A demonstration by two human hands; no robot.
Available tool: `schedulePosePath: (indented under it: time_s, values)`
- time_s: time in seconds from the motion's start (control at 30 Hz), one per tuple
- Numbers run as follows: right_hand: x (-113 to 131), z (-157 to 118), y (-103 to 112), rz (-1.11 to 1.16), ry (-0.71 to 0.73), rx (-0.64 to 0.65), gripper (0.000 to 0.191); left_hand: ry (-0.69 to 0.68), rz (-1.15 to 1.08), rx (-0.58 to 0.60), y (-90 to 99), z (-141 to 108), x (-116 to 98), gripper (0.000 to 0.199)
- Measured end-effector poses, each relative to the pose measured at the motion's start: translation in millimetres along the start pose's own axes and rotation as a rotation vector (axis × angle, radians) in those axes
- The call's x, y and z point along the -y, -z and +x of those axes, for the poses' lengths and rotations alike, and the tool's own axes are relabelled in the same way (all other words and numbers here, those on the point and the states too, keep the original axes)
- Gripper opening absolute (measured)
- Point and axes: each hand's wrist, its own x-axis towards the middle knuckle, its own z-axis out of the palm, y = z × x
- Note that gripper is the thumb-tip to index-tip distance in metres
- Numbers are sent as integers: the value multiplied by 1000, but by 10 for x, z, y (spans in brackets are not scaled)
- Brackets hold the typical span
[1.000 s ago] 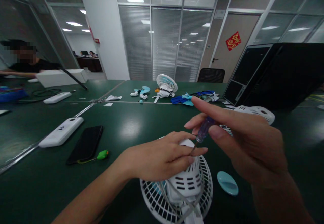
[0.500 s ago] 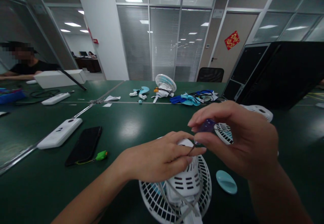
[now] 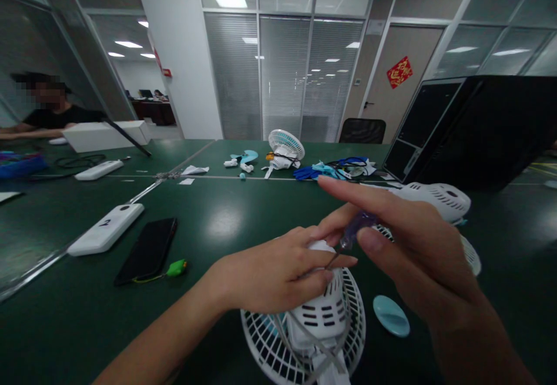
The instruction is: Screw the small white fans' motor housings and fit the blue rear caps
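Note:
A white fan [image 3: 319,315] lies with its grille down and the slotted back of its motor housing up. My left hand [image 3: 278,272] rests over the housing and grips it, its fingers on both sides of a thin metal shaft. That shaft belongs to a screwdriver with a clear purple handle [image 3: 357,226]. My right hand [image 3: 418,251] holds the handle between thumb and fingers, index finger stretched out. The screwdriver is tilted, its tip at the housing; fingers hide the exact contact. A light blue oval cap [image 3: 391,316] lies to the right of the fan.
Behind my right hand is another white fan [image 3: 437,199]. Farther back stand a small fan [image 3: 285,148], blue gloves [image 3: 307,172] and loose parts. On the left lie a black phone [image 3: 148,250] and a white power bank [image 3: 107,229]. A large black case [image 3: 474,129] stands at right; a person sits far left.
My right hand has shifted its fingers around the screwdriver handle; the index finger now reaches out straighter and the handle leans more. My left hand stays on the fan.

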Motion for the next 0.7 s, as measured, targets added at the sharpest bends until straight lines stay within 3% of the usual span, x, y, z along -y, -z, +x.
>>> schedulePosePath:
  time_s: [0.1, 0.23, 0.3, 0.43, 0.7]
  values:
    - [-6, 18, -45, -83, -14, -54, 43, 10, 7, -15, -16, -1, 13, 28]
    - [-25, 71, -128, -163, 68, -220, 19, 46, -5, -24, -38, -9, 18, 27]
    - [-22, 77, -117, -171, 88, -201, 15, 40, -12, -17, -38, -12, 14, 28]
    - [0, 60, -46, -125, 62, -107, 27, 28, -10, 1, -19, -7, -8, 34]
    - [-24, 83, 13, -230, 66, -187, 14, 43, -2, 5, -5, 1, -14, 41]
